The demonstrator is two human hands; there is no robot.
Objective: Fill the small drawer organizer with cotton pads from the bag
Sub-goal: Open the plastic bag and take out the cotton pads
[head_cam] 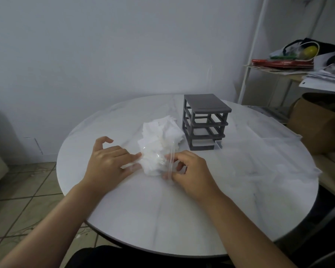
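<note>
The right hand (191, 171) is at the near end of the bag (159, 146), its fingers curled and pinching a fold of the clear plastic. The left hand (106, 163) meets the same end from the bag's left. Its longer fingers reach almost straight to the plastic, and a thin strip of it seems caught between them and the thumb, while the outermost finger curls up free. Both hands therefore appear to be gripping the bag, the right more plainly than the left.

The bag lies on the desk (162, 213) with its long axis running away from the person and leaning slightly right. It is stuffed with white cotton pads (162, 130), which bulge most at its far end. The near end, between the two hands, looks like the mouth, though the clear film makes this hard to confirm.

The small drawer organizer (205, 117), a dark grey three-tier frame, stands just beyond the bag's far end and to its right, close to it but apparently not touching. Its upper tiers look empty, and a pale drawer seems to jut a little from the lowest one. Filling has not started. The organizer lies on the bag's right, so the right hand is nearer to carry pads across once the bag is open.

A cluttered shelf (278, 72) stands well beyond the bag on the right.
</note>
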